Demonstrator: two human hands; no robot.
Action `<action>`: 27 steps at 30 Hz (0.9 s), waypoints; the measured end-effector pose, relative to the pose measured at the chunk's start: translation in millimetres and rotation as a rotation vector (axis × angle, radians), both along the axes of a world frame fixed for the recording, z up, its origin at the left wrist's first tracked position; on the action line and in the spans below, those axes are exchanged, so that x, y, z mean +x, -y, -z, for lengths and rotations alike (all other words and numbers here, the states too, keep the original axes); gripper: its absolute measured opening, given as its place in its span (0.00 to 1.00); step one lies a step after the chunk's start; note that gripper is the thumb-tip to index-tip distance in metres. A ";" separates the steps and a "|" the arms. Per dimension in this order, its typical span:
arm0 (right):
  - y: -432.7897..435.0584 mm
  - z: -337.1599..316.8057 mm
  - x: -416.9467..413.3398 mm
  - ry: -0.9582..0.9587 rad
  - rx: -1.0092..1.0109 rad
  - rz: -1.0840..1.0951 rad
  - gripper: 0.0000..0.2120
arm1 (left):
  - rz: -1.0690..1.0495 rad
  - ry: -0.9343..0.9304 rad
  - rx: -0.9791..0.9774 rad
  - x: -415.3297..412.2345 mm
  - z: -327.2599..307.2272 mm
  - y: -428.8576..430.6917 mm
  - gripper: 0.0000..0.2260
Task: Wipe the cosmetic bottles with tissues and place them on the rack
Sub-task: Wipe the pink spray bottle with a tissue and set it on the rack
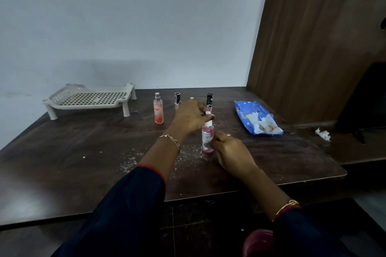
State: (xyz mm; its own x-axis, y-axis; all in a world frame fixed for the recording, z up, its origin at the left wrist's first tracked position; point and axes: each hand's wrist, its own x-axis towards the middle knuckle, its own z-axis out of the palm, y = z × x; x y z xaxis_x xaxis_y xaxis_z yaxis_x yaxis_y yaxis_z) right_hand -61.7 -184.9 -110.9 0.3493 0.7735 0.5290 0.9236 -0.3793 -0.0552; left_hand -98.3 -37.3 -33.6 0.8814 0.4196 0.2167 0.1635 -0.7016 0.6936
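Note:
A pink spray bottle [207, 135] with a white top stands upright on the dark table [83, 152]. My left hand [192, 118] pinches its white top. My right hand [231, 152] grips its lower body from the right. An orange-pink spray bottle [158, 109] stands further back to the left. Behind my left hand stand two small black-capped bottles, one [177, 98] partly hidden and one [209, 100] to the right. The white perforated rack [92, 99] sits at the back left with nothing on it. No tissue shows in either hand.
A blue tissue packet [255, 118] lies open at the back right. A crumpled used tissue [323, 134] lies further right by the wooden panel [313, 48]. White crumbs are scattered on the table near the pink bottle. A small round item [191, 97] sits at the back.

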 end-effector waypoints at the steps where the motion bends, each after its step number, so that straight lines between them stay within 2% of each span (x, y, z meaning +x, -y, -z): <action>1: 3.7 4.1 1.8 -0.015 -0.013 -0.015 0.14 | 0.009 -0.016 -0.013 2.6 -0.4 -0.5 0.12; 6: 8.9 0.1 15.4 -0.215 -0.090 -0.019 0.09 | 0.009 -0.028 -0.037 6.2 -0.9 -2.1 0.12; 7: 9.0 -3.1 18.8 -0.259 -0.024 -0.009 0.08 | 0.006 -0.024 -0.058 5.8 -0.9 -2.5 0.12; 10: 7.8 -15.3 28.9 -0.303 0.385 0.087 0.06 | -0.004 -0.022 -0.111 5.6 -1.1 -4.3 0.12; 12: 3.4 -22.8 28.5 -0.285 0.485 0.119 0.07 | -0.006 -0.019 -0.141 4.9 -1.2 -4.3 0.12; 16: -9.2 -22.8 21.5 -0.205 0.309 0.040 0.05 | -0.012 -0.007 -0.254 5.3 2.4 -4.9 0.11; 23: 0.5 11.1 8.5 -0.114 -0.015 -0.023 0.11 | -0.011 -0.014 -0.388 7.2 5.0 -8.8 0.13; 25: 4.4 14.9 7.2 -0.156 -0.031 -0.056 0.11 | -0.001 -0.017 -0.349 8.9 5.3 -7.5 0.14; 27: 3.9 9.0 7.8 -0.261 0.084 -0.059 0.08 | -0.004 -0.006 -0.328 11.2 5.9 -7.0 0.14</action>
State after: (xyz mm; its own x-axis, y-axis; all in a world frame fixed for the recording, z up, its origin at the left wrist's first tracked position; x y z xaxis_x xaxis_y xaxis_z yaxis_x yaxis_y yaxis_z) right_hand -53.9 -188.8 -119.9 0.4379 0.7535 0.4905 0.8944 -0.3094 -0.3231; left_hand -87.1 -30.3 -39.5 0.8804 0.4699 0.0639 0.1711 -0.4405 0.8813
